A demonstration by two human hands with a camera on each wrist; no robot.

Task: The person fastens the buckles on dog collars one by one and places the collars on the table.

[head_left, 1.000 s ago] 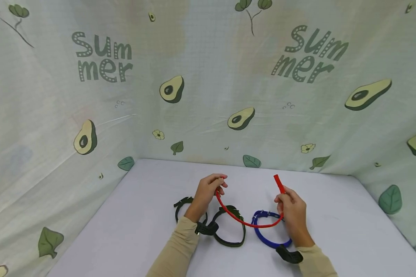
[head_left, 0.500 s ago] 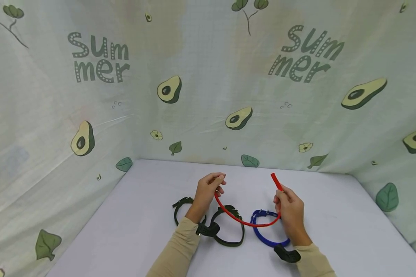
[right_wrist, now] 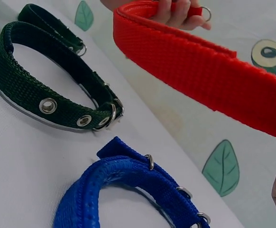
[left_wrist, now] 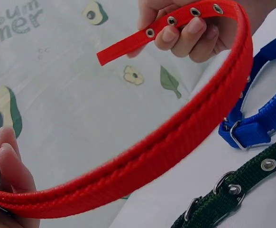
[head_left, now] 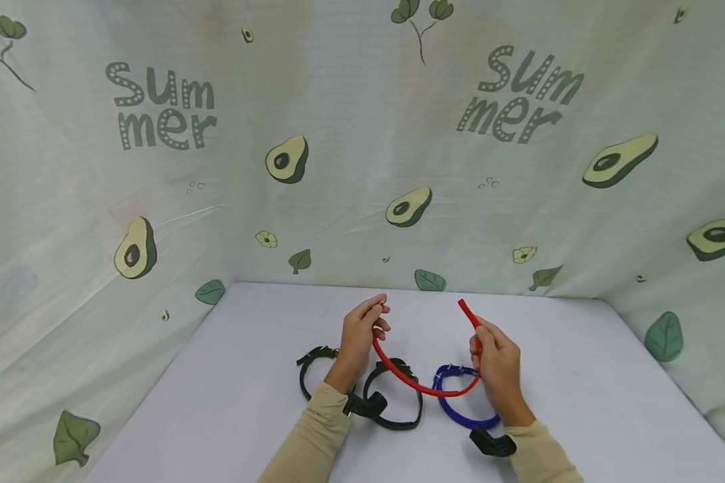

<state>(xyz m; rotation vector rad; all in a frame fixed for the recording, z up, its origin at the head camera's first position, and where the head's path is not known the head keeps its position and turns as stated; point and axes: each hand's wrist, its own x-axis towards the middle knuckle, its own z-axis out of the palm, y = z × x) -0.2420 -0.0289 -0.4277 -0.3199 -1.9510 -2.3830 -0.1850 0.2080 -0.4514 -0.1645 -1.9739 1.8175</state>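
Note:
A red collar [head_left: 419, 388] hangs in a curve between both hands, above the table. My left hand [head_left: 358, 339] grips its buckle end; a metal ring shows by those fingers in the right wrist view. My right hand [head_left: 499, 365] pinches the other end, the free tip pointing up past the fingers. In the left wrist view, metal eyelets line this end of the strap. A buckled blue collar [head_left: 468, 422] lies below the right hand. Beside it is a dark green collar [right_wrist: 48, 107], closed into a loop, near the left wrist.
Another dark collar [head_left: 303, 376] lies left of the left wrist, partly hidden by the arm. The white table [head_left: 229, 402] ends at a printed cloth backdrop [head_left: 350, 147] with avocados and leaves. Black wrist cameras sit on both wrists.
The head view has shifted slightly. The right hand and its end of the red collar have come a little closer to the left hand. Both hands keep their hold.

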